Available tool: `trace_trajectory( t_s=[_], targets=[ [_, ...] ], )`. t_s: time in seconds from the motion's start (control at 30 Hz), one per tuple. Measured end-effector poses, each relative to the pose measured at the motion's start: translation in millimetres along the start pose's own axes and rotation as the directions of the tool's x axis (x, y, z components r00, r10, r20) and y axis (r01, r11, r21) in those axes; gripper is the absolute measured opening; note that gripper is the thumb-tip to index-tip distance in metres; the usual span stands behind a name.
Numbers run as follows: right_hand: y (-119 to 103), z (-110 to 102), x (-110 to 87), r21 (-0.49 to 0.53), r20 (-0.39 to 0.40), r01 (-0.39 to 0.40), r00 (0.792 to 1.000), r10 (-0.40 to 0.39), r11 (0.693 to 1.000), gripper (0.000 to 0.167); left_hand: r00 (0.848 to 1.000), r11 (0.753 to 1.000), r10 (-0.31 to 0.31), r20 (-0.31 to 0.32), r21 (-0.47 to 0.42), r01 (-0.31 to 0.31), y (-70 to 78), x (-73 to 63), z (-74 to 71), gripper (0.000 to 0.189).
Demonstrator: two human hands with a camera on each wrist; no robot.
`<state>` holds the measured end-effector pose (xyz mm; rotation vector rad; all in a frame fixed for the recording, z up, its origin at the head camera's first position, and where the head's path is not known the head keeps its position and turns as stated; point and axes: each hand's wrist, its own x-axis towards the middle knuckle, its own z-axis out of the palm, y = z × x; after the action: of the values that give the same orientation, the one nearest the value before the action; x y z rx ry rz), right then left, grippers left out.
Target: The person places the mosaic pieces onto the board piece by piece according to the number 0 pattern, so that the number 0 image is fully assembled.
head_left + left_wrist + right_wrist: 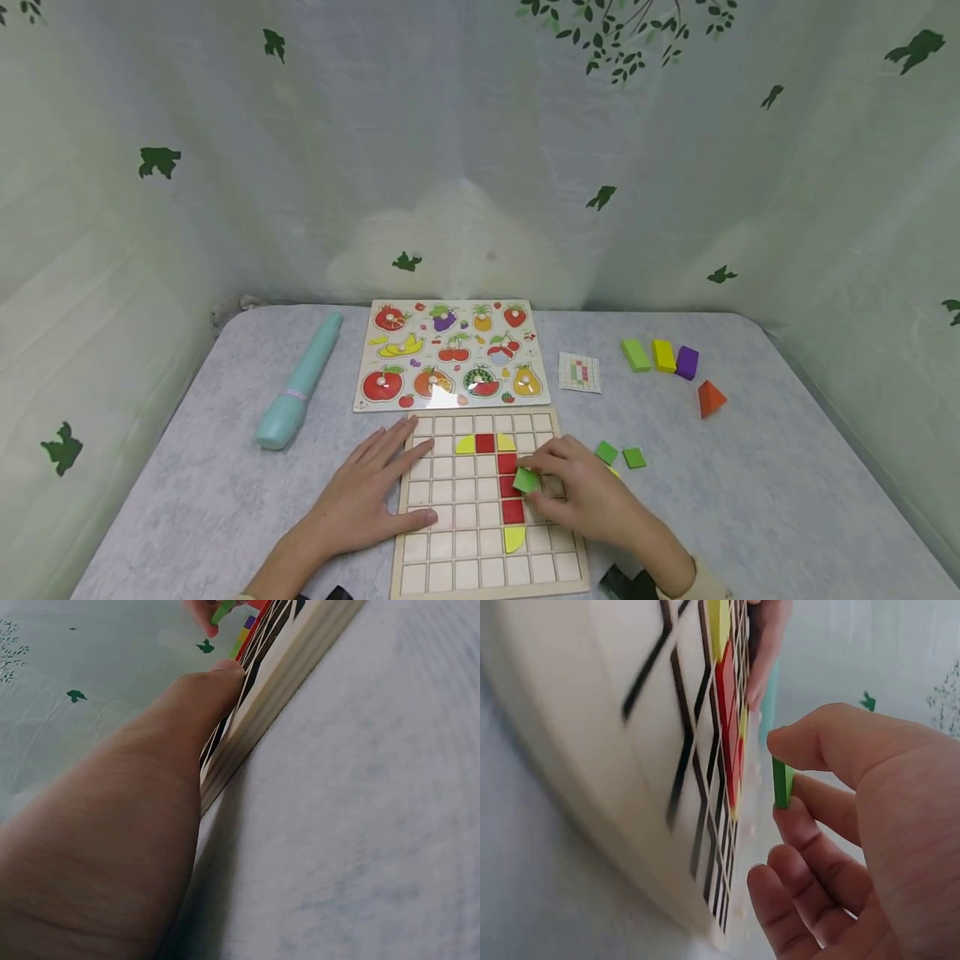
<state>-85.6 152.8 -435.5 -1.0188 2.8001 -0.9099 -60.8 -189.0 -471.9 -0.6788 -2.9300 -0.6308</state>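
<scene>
A wooden grid board (pixel 465 547) lies on the table in the head view. My left hand (pixel 363 496) rests on its left edge, fingers spread. Between thumb and fingers of my right hand (pixel 588 492) is a pinched green square tile (pixel 527 480), held over the right part of the board. The right wrist view shows this tile (pixel 781 782) on edge, apart from the grid. Red square tiles (pixel 513 511) form a column in the board, with a yellow rounded tile (pixel 514 538) below. Another red tile (pixel 484 443) sits between two yellow ones near the top.
Two green tiles (pixel 634 457) lie right of the board, a yellow piece partly hidden by my right hand. Behind are a fruit puzzle (pixel 453 396), a small pattern card (pixel 580 372), several coloured blocks (pixel 663 356) and an orange-red triangular block (pixel 710 400). A teal cylindrical object (pixel 300 387) lies left.
</scene>
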Motion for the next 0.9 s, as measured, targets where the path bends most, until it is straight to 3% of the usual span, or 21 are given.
trace_trajectory(
  t_s=[0.33, 0.63, 0.9],
  targets=[
    [-17, 15, -1.0, -0.017, 0.079, 0.09, 0.993, -0.088, 0.996, 0.029, 1.0, 1.0, 0.006, -0.003, 0.014, -0.006, -1.4, -0.2, 0.9, 0.094],
    [-29, 26, -2.1, -0.045, 0.211, 0.186, 0.962, -0.173, 0.982, 0.031, 1.0, 1.0, -0.013, 0.013, 0.007, 0.013, -1.2, 0.0, 1.9, 0.095],
    [-33, 23, -3.0, -0.051, 0.258, 0.219, 0.945, -0.198, 0.974, 0.033, 1.0, 1.0, -0.02, 0.012, 0.017, 0.02, -1.7, -0.5, 1.7, 0.095]
  ],
)
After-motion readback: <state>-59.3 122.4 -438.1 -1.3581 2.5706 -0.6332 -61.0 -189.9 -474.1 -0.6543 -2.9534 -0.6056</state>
